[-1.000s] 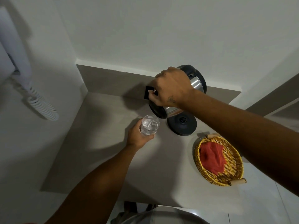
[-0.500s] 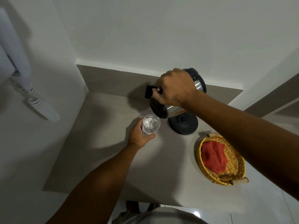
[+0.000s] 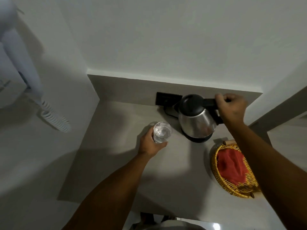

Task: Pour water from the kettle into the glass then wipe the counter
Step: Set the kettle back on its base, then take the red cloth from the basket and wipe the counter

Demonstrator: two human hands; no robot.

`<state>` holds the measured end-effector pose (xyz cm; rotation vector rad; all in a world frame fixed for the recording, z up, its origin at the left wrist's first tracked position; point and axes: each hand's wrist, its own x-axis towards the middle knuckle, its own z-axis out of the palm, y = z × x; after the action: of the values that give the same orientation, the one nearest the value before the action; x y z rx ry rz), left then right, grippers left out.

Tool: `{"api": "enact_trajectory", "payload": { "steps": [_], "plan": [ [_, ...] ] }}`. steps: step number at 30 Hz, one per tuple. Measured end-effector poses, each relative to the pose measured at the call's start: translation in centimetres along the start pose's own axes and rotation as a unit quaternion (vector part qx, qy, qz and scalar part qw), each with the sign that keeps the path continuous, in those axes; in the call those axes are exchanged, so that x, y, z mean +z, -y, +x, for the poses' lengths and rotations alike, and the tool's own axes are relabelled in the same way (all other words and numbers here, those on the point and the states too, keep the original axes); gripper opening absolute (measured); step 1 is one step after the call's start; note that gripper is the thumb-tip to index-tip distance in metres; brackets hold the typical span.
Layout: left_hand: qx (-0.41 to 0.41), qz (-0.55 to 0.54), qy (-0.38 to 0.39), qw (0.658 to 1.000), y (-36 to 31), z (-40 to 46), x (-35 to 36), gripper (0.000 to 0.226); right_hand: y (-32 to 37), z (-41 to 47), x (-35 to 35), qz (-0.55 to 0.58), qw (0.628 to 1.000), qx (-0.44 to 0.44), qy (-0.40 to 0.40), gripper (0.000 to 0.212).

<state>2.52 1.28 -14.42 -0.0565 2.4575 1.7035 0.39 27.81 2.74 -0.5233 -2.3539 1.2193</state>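
Note:
A steel kettle (image 3: 197,120) with a black lid stands upright on its black base (image 3: 197,139) at the back of the grey counter (image 3: 116,163). My right hand (image 3: 231,108) grips the kettle's black handle on its right side. A clear glass (image 3: 162,131) holding water stands on the counter to the left of the kettle, with my left hand (image 3: 150,144) wrapped around it from the near side. A red cloth (image 3: 231,165) lies in a yellow woven basket (image 3: 219,176) at the right.
A black wall socket (image 3: 167,97) sits on the backsplash behind the kettle, with a cord running to the base. A white wall-mounted device with a coiled cord (image 3: 54,119) hangs on the left wall. White walls close the corner at the left and back.
The kettle went from tilted above the glass to upright on its base, and my right hand moved right with it. My left hand and the glass stayed in place.

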Motion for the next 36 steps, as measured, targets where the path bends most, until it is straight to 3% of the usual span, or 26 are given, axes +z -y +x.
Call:
{"api": "enact_trajectory", "payload": {
  "steps": [4, 8, 20, 25, 30, 33, 36],
  "plan": [
    [0.009, 0.006, -0.002, 1.0, -0.3, -0.1, -0.2, 0.083, -3.9, -0.1, -1.1, 0.079, 0.985, 0.131, -0.085, 0.028],
    [0.001, 0.007, 0.001, 1.0, -0.6, -0.2, -0.2, 0.08, -5.7, 0.4, -1.2, 0.129, 0.963, 0.198, -0.126, 0.032],
    [0.016, 0.022, 0.01, 1.0, -1.2, -0.3, 0.7, 0.085, -9.0, 0.6, -3.1, 0.126, 0.97, 0.189, -0.082, 0.034],
    [0.016, 0.033, 0.007, 0.999, -1.0, 0.0, 0.3, 0.083, -9.1, 0.0, -3.2, 0.12, 0.98, 0.156, -0.04, 0.051],
    [0.043, 0.116, 0.03, 0.992, -0.2, 0.4, -1.2, 0.081, -13.5, -8.1, -3.4, -0.023, 0.989, 0.135, -0.06, 0.036],
    [0.094, 0.271, 0.058, 0.956, 1.2, 1.0, -2.3, 0.087, -17.2, -12.9, -3.4, -0.188, 0.972, 0.14, 0.027, 0.052],
    [0.12, 0.413, 0.08, 0.899, 3.0, 1.3, -2.6, 0.105, -19.3, -14.6, -2.9, -0.272, 0.943, 0.157, 0.111, 0.073]
  ]
}}
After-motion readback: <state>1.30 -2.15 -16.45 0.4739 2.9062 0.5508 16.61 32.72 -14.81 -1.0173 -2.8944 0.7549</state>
